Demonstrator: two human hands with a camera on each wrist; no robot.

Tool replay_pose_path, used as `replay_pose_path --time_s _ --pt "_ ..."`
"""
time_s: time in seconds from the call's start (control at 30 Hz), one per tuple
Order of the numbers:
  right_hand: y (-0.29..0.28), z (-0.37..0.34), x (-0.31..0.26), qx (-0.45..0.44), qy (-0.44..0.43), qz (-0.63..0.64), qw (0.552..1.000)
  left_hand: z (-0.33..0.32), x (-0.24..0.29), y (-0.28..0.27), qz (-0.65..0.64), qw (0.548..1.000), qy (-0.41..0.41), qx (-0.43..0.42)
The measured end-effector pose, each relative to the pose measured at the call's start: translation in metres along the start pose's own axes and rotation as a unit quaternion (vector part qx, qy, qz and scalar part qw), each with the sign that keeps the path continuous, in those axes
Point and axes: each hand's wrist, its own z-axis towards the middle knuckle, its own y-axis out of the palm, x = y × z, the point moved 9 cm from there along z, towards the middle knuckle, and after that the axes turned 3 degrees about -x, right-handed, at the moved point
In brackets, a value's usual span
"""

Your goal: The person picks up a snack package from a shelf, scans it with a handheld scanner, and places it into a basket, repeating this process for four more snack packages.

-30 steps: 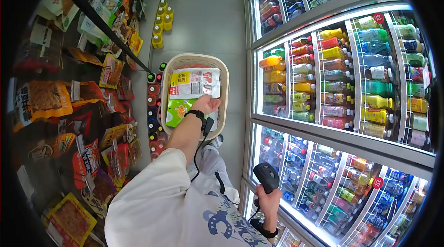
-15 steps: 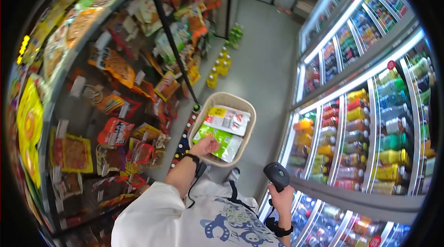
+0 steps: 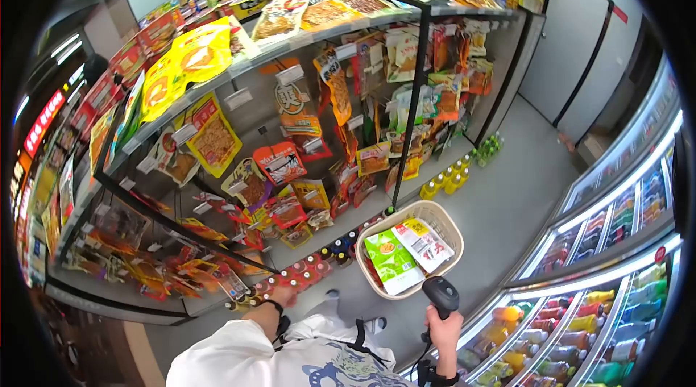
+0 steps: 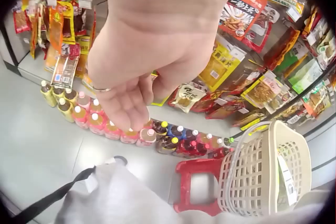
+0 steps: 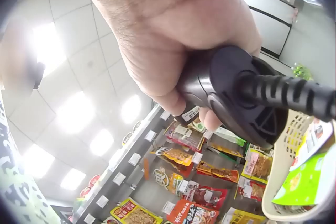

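My left hand (image 3: 284, 296) hangs with relaxed fingers and nothing in it, low in front of the snack rack. In the left wrist view its fingertips overlap the row of pink-red drink bottles (image 4: 110, 129) on the floor. My right hand (image 3: 444, 330) grips a black handheld barcode scanner (image 3: 441, 293) by its handle, its coiled cable showing in the right wrist view. Beyond the scanner stands a cream plastic basket (image 3: 457, 231). Inside it lie a green snack bag (image 3: 388, 253) and a white snack bag with a yellow panel (image 3: 429, 248), side by side.
A rack of hanging snack packets (image 3: 283, 162) runs along the left, with more bags on its top shelf. Yellow bottles (image 3: 451, 178) line its foot. Lit drink fridges (image 3: 573, 336) stand on the right. A red stool (image 4: 184, 182) shows beside the basket.
The head view has swung left and up toward the rack. My left hand has moved from over the basket to left of it, by the floor bottles. The right hand still holds the scanner.
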Motion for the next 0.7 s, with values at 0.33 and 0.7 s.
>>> replay_pose_path --time_s 0.33,0.7 --pt "0.053 -0.038 -0.009 -0.019 0.03 0.04 0.999 -0.014 0.024 0.038 0.165 0.981 0.031 -0.099" --pt "0.17 -0.082 -0.071 -0.113 -0.023 -0.015 0.993 0.019 0.005 -0.072 0.175 0.973 0.125 -0.084"
